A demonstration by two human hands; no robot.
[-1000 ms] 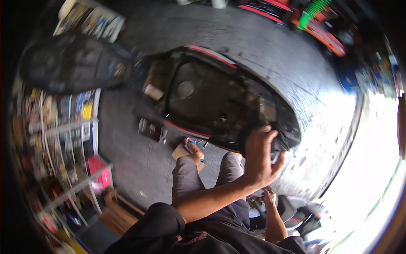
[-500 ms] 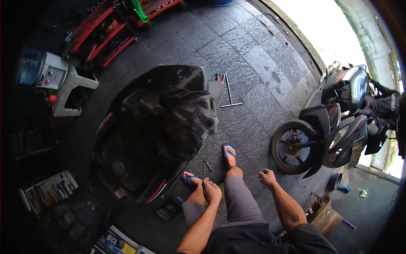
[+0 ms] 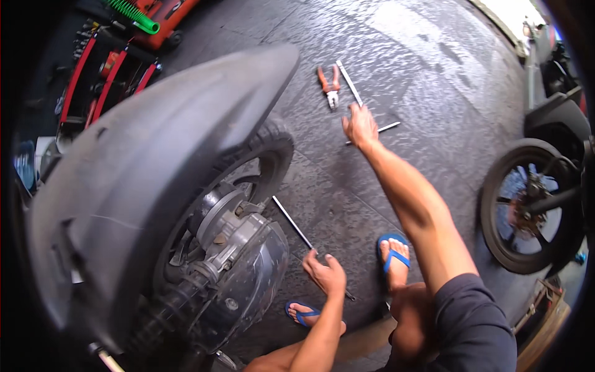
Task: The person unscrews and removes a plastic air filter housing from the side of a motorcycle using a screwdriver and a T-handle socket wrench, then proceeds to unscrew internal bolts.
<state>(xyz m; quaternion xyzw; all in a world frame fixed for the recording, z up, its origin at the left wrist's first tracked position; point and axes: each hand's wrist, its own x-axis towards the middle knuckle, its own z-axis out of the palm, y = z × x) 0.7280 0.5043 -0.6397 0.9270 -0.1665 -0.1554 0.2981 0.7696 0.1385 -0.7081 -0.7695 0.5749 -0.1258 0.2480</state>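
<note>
My right hand (image 3: pixel 361 126) reaches far forward and closes round a T-handle wrench (image 3: pixel 349 80) on the floor, close to its crossbar. Left of that wrench lie pliers (image 3: pixel 333 87) with orange-red handles. My left hand (image 3: pixel 325 273) is low beside the scooter's rear end, its fingers curled on the end of a long metal rod (image 3: pixel 292 222). The rod slants up toward the rear wheel (image 3: pixel 276 155). Part of another metal tool (image 3: pixel 351 296) shows just past my left hand; the rest is hidden.
A dark scooter's rear fender (image 3: pixel 167 118) and engine casing (image 3: pixel 245 279) fill the left side. Another motorcycle's wheel (image 3: pixel 527 204) stands at the right. A red tool rack (image 3: pixel 105 80) and a green coiled hose (image 3: pixel 133 15) are at the upper left. My feet wear blue flip-flops (image 3: pixel 390 248).
My view has come closer to the scooter's rear wheel. My right hand has gone forward from near my knee to the T-handle wrench. My left hand now has a metal rod at its fingers.
</note>
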